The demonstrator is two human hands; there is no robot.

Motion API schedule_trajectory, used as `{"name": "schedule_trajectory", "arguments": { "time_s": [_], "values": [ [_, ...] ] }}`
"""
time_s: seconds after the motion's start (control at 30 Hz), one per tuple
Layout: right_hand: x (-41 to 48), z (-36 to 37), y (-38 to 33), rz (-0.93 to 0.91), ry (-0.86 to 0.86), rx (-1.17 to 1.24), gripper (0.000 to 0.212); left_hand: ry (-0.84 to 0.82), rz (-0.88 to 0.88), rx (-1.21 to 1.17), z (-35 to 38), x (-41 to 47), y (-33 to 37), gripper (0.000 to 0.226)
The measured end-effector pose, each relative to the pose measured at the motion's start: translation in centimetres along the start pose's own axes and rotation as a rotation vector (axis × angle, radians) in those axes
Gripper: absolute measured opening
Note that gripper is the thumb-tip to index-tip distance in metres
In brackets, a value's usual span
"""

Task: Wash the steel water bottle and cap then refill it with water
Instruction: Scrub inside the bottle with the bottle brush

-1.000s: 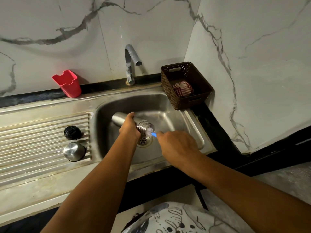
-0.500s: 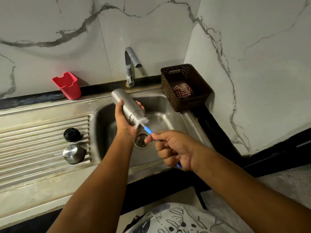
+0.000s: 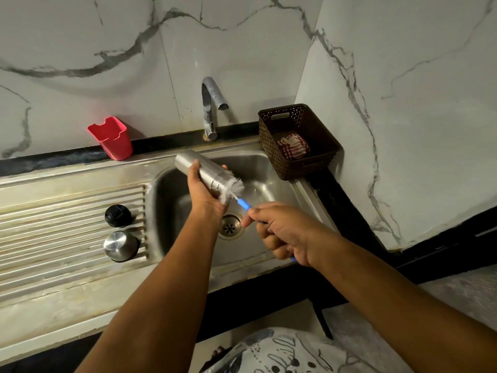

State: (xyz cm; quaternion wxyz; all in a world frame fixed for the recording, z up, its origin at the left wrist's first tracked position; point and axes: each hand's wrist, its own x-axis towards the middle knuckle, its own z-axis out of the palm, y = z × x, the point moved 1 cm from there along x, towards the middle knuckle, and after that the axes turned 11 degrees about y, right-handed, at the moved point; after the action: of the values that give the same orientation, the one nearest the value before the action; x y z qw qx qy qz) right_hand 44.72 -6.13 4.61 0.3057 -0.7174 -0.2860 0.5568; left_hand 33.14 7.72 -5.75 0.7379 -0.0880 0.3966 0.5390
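Observation:
My left hand (image 3: 205, 191) grips the steel water bottle (image 3: 200, 168) over the sink basin (image 3: 271, 168), tilted with its mouth toward the lower right. White bristles of a bottle brush (image 3: 233, 189) stick out of the mouth. My right hand (image 3: 282, 232) holds the brush's blue handle. On the ribbed drainboard (image 3: 59, 219) to the left stand a black inner cap (image 3: 117, 215) and a steel outer cap (image 3: 120, 245).
The tap (image 3: 211, 109) stands behind the basin with no water running. A red plastic holder (image 3: 113, 138) sits at the back left. A brown perforated basket (image 3: 301, 141) with a checked cloth stands at the basin's right rim, against the marble corner wall.
The bottle has risen from low in the basin to above it. The brush has been drawn partly out, so more bristles and blue handle show.

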Motion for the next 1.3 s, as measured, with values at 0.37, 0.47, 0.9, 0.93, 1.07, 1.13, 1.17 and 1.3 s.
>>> {"name": "schedule_trajectory", "arguments": {
  "time_s": [0.37,0.47,0.9,0.93,1.07,1.13,1.17,1.3],
  "values": [
    [1.3,-1.5,-0.2,0.257,-0.250,0.303,0.023,-0.122,-0.012,0.077,-0.1,-0.8,-0.2,0.080],
    [2.0,-0.9,0.3,0.235,-0.196,0.252,0.022,-0.150,-0.049,-0.032,0.6,-0.9,-0.7,0.070],
    [2.1,-0.7,1.2,-0.644,0.365,-1.121,0.016,0.249,0.042,0.231,1.0,-0.1,-2.0,0.071],
    [2.5,-1.0,1.2,-0.523,0.269,-0.866,0.017,0.197,0.020,0.210,0.7,-0.2,-1.7,0.065],
    [1.6,-0.5,1.2,0.188,-0.176,0.301,0.023,-0.069,-0.051,-0.135,-0.1,-0.1,-0.4,0.064],
    [1.2,0.7,1.4,0.286,-0.283,0.489,0.023,-0.203,-0.118,-0.266,0.0,-0.2,-1.1,0.063],
    [1.2,1.3,1.4,0.304,-0.312,0.536,0.023,-0.250,-0.159,-0.319,0.0,-0.3,-1.6,0.061],
    [0.8,1.1,0.9,0.218,-0.231,0.393,0.024,-0.254,-0.121,-0.223,-0.1,0.0,-1.2,0.056]
  ]
}}
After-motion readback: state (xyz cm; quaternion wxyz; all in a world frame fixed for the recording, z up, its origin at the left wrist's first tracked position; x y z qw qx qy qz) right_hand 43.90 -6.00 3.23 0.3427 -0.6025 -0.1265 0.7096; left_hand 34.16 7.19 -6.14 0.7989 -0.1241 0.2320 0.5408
